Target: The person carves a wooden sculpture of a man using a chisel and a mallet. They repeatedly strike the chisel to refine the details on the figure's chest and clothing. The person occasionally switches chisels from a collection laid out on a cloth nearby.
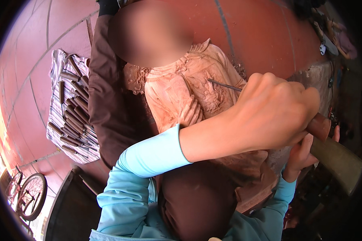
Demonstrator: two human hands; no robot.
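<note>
A carved wooden figure point(169, 90) in draped robes lies in front of me, its upper end blurred. My left hand point(275, 110) is closed around a chisel point(226, 85). The thin metal blade points left over the figure's chest carving, and the brown handle end sticks out past my fist on the right. Just below and behind it, my right hand point(301, 156) grips a wooden mallet point(340, 164). The mallet's thick olive-brown body lies close to the chisel's handle end; I cannot tell whether they touch. Part of my right hand is hidden behind the left.
On the red tiled floor point(261, 30) at left, a striped cloth point(56, 86) holds several wooden-handled carving tools point(78, 106). My brown-trousered leg point(104, 88) lies between cloth and figure. Wood shavings point(138, 78) sit beside the figure. A bicycle point(30, 197) stands at lower left.
</note>
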